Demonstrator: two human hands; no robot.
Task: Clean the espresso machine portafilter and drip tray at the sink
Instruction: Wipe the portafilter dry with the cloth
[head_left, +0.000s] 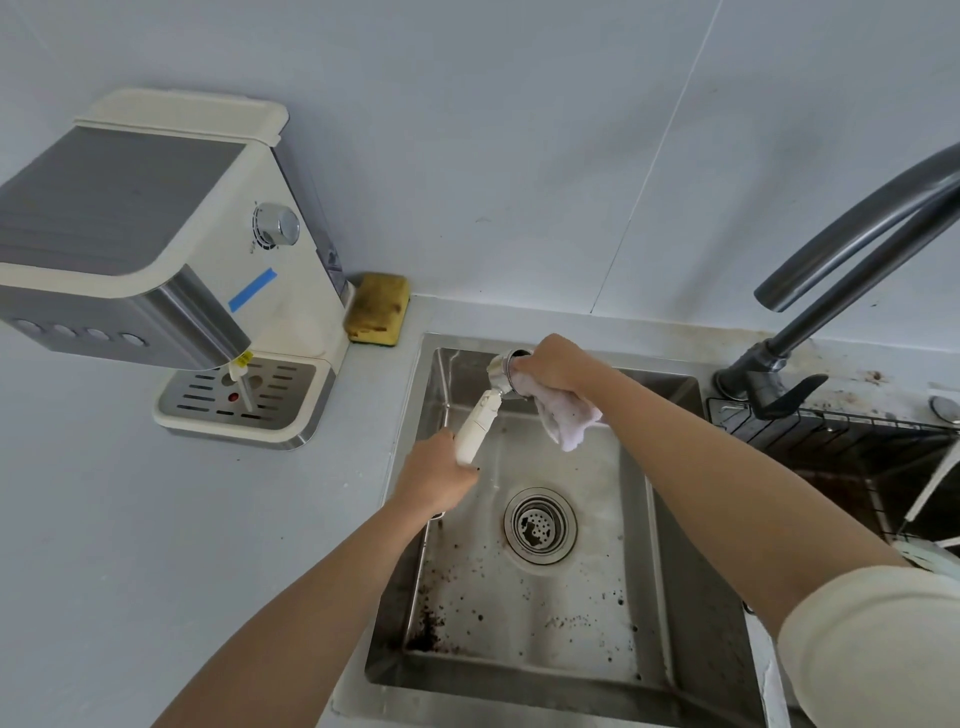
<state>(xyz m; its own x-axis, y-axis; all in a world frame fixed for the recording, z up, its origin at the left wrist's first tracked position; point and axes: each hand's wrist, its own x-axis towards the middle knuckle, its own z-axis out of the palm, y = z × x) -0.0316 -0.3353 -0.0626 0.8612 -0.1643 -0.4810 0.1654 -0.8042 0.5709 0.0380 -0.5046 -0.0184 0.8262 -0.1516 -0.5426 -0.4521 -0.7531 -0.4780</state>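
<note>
One portafilter (479, 422), one cloth (569, 415), one sponge (378, 307) (worn).

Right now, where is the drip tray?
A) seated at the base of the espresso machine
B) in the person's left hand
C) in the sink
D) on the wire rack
A: the drip tray sits at the base of the espresso machine on the counter, while the left hand grips the portafilter handle and the right hand holds a cloth to its head over the sink.

Bright, even light; soft shadows — edges bowed
</note>
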